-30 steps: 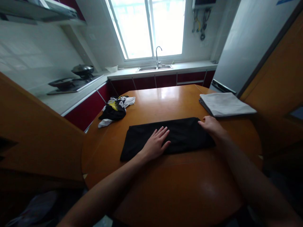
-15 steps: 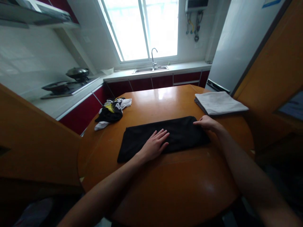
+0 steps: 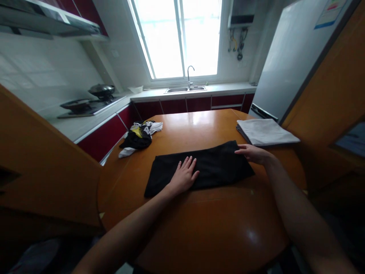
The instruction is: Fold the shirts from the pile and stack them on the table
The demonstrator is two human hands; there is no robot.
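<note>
A folded black cloth point(image 3: 216, 165) lies across the middle of the wooden table point(image 3: 211, 224). My left hand point(image 3: 184, 177) rests flat on it, fingers spread. At the cloth's right end my right hand point(image 3: 252, 153) has its fingers together on the edge, pinching the fabric near the upper right corner. The thumb of that hand is mostly hidden.
A crumpled black, white and yellow garment point(image 3: 138, 137) lies at the table's far left. Folded grey and white cloths point(image 3: 266, 131) are stacked at the far right. Behind stand a counter with a sink point(image 3: 186, 90), a stove with pans point(image 3: 101, 90) and a fridge point(image 3: 288, 57).
The cloth's upper right corner now looks more pointed, and its right edge has shifted. My left hand has slid slightly left along the cloth. The camera view has tilted up a little.
</note>
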